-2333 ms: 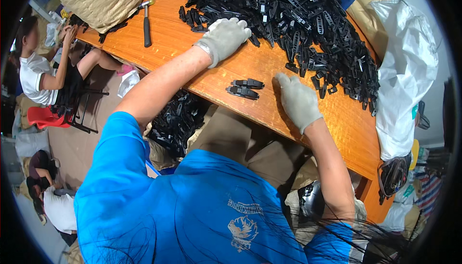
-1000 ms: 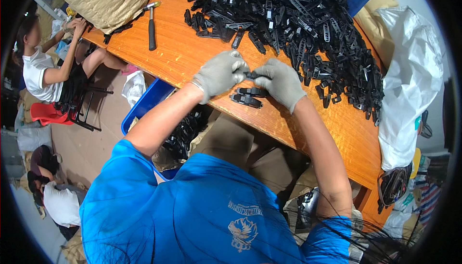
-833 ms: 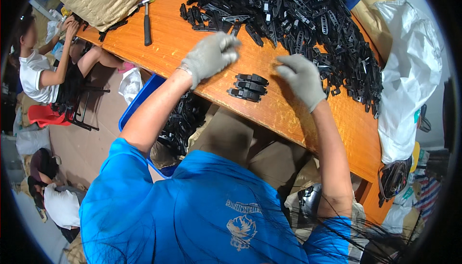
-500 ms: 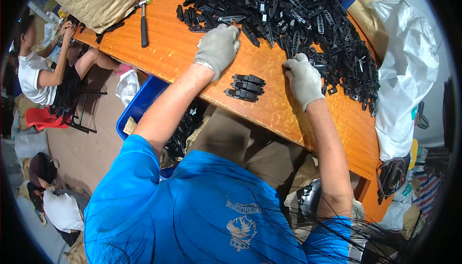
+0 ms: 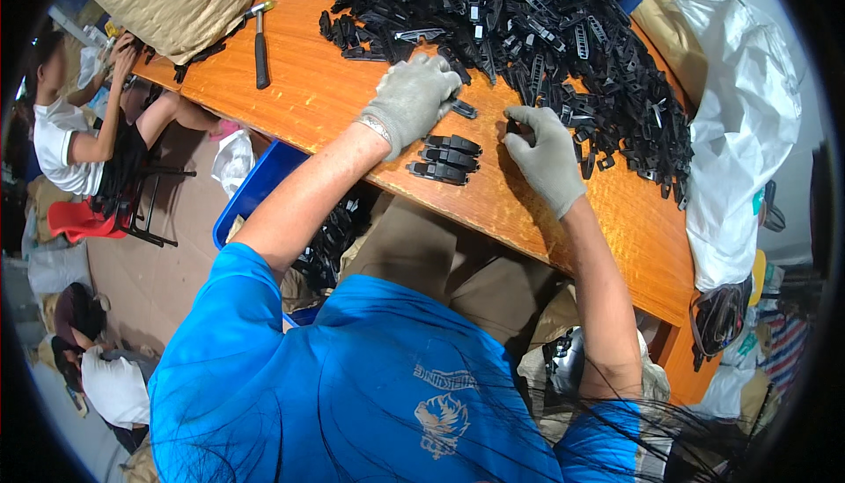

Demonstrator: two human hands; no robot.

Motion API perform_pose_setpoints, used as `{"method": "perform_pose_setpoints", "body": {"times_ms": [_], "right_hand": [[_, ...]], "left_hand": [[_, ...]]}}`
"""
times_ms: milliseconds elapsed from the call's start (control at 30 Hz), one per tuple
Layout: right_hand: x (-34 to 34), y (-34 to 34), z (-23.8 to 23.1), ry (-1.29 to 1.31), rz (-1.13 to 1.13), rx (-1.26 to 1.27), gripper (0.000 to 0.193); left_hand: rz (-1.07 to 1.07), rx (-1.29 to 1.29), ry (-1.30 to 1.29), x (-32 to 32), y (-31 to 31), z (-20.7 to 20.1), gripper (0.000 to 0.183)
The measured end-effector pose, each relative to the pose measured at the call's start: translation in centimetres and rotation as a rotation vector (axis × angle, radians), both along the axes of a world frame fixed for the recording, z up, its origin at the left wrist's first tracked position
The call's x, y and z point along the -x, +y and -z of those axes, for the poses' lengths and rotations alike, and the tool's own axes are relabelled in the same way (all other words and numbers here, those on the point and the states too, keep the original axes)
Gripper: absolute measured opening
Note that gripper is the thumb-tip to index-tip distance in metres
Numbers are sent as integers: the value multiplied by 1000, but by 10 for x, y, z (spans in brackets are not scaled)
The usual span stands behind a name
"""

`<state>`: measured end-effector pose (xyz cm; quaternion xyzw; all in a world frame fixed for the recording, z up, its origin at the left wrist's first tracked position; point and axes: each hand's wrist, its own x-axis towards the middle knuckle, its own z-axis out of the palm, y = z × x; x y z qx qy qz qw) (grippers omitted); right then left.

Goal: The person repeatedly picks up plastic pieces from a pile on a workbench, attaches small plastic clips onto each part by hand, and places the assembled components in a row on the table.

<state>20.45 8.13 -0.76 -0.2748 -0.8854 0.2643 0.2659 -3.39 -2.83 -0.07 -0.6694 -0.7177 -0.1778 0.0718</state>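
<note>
My left hand [image 5: 412, 103], in a grey work glove, is over the wooden table with its fingers bent down on a black plastic part [image 5: 464, 109]; one end of the part sticks out beside the fingertips. Just nearer to me lie three similar black parts [image 5: 451, 155], side by side in a short stack-like row. My right hand [image 5: 547, 159], also gloved, is to their right, thumb and forefinger curled together. Something dark shows between those fingers, too small to make out. Beyond both hands spreads a large heap of black plastic parts [image 5: 528, 34].
A hammer [image 5: 261, 56] lies at the far left beside a beige sack [image 5: 176, 7]. White plastic sacking [image 5: 739, 131] hangs at the table's right side. A blue bin [image 5: 246, 192] stands below the front edge [image 5: 493, 232]. At left another person [image 5: 70, 135] sits working.
My left hand has come back from the heap's edge toward the three parts, with a black part now at its fingers. My right hand has drawn slightly left and nearer, away from the heap.
</note>
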Motion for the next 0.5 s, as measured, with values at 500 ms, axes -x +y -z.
{"method": "perform_pose_setpoints", "body": {"times_ms": [500], "right_hand": [[27,-22,-10,-183,150,-54,19]], "left_hand": [[35,-39,-282,6,-18,34,19]]}}
